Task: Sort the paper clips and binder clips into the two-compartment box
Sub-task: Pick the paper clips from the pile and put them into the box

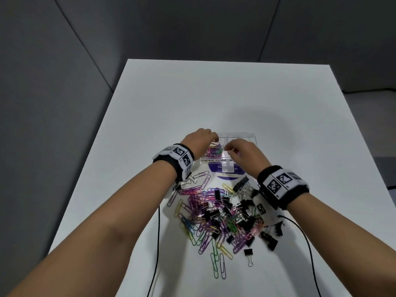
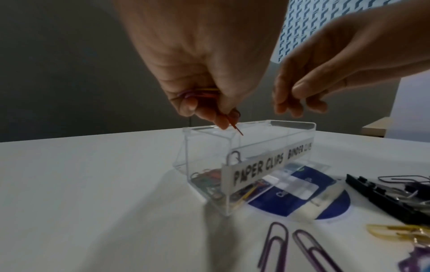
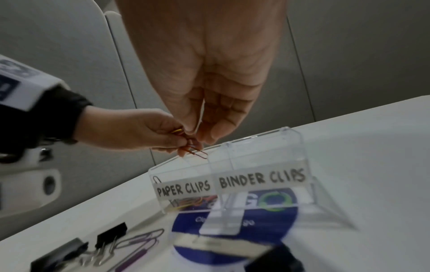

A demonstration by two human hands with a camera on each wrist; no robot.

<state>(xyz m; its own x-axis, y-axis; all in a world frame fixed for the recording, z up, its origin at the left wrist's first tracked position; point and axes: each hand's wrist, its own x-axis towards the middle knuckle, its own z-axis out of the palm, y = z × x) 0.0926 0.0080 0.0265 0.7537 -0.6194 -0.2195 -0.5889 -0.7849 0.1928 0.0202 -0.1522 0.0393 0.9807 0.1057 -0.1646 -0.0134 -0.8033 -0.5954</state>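
The clear two-compartment box [image 1: 249, 137] sits on the white surface [image 1: 214, 93] just beyond the heap, its front strip lettered "PAPER CLIPS" on the person's left half and "BINDER CLIPS" on the right. The left compartment [image 2: 204, 179] already holds a small layer of coloured paper clips [image 1: 213, 150]; the right compartment [image 3: 263, 158] looks bare, as far as I can tell through the plastic.

The left hand [image 2: 204, 73] hovers over the paper-clip side with its fingers pinched round a little bunch of clips [image 2: 197, 93], one reddish clip [image 3: 196, 151] dangling from the fingertips just above the rim. The right hand [image 3: 209, 88] hangs close beside it, over the middle of the box, fingers drawn together and curled; whether it grips anything I cannot tell.

Most of the job seems to lie ahead. The big tangled pile [image 1: 220, 215] of coloured paper clips and black binder clips [image 1: 248, 251] is spread on the surface nearer the person, with stray clips at its edges. My reading: sorting has only begun, a first few paper clips are in, this handful is about to drop, and no binder clip appears to have gone in yet
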